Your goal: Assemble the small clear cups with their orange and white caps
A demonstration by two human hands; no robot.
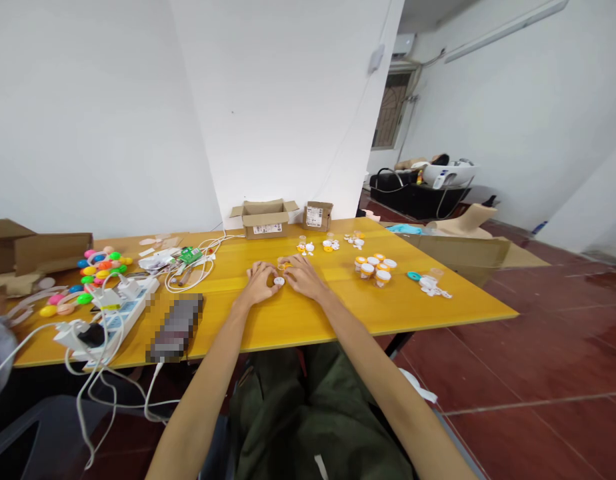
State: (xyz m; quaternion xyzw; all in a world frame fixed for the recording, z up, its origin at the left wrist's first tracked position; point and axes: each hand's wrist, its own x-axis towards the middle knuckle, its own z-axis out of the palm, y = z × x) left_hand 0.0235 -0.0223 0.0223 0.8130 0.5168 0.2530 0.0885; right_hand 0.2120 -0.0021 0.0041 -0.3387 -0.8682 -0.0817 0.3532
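Note:
Both my hands meet over the yellow table in the middle of the view. My left hand (259,283) is closed, its thumb and fingers curled round a small white round piece (279,281). From the other side, my right hand (305,277) has its thumb and curled fingers at the same piece. The piece's exact kind is too small to tell. Just behind it, a small clear cup with an orange rim (282,263) stands close to my fingertips, partly covered by my right hand.
Lidded tubs (376,267) cluster to the right, beside white parts with a teal ring (414,276). Small white-and-orange parts (329,246) lie behind. Two cardboard boxes (264,220) stand by the wall. A phone (177,327), cabled power strip (119,320) and colourful plastic eggs (103,265) are left.

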